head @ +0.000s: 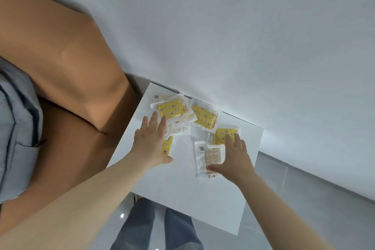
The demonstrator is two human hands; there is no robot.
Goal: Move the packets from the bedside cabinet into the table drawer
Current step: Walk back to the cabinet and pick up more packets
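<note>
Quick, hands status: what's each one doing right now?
Left hand: open, fingers straight, over a yellow packet.
Right hand: open, thumb over the beige packet.

Left hand (151, 144) half hides a yellow packet (167, 146).

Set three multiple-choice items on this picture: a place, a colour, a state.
1. Where do the packets lie? A in a drawer; B on the white cabinet top; C on the floor.
2. What colour are the star-printed fronts? A blue; B red; C yellow.
3. How are the left hand and right hand? A open, fingers straight; B both fists; C lifting a packet.
Key: B, they are spread over the white top; C, yellow fronts show; A, both hands lie flat over packets.
</note>
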